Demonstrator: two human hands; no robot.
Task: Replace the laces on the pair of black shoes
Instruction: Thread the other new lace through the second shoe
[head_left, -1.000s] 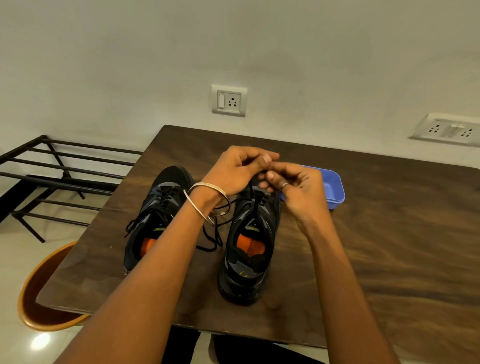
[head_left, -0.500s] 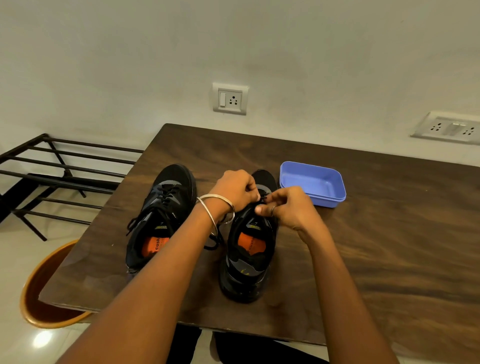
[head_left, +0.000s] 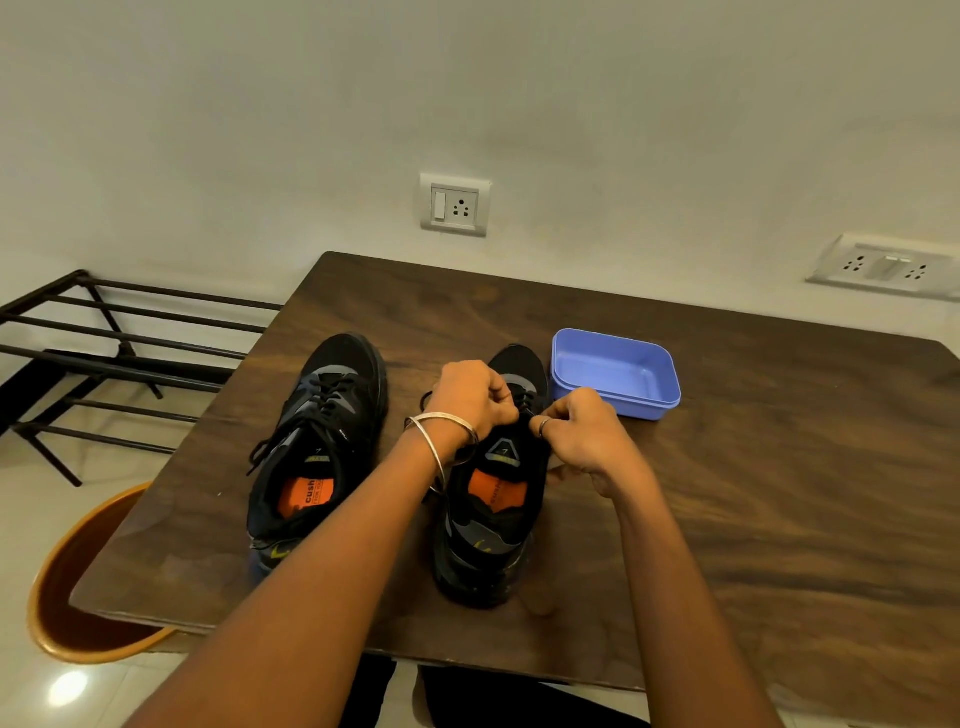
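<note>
Shoes are set side by side on the brown table (head_left: 727, 519), toes toward the wall. At the far left an orange bin (head_left: 78, 597) is seen on the floor; its contents are hidden. The left shoe (head_left: 317, 452) is laced and untouched. Over the right shoe (head_left: 493, 509) the left hand (head_left: 470, 397) and the right hand (head_left: 582, 434) are curled, and the black lace (head_left: 524, 402) is pinched between them at the eyelets. Just beside that shoe's toe a blue tub (head_left: 615, 371) is seen with nothing in it.
</note>
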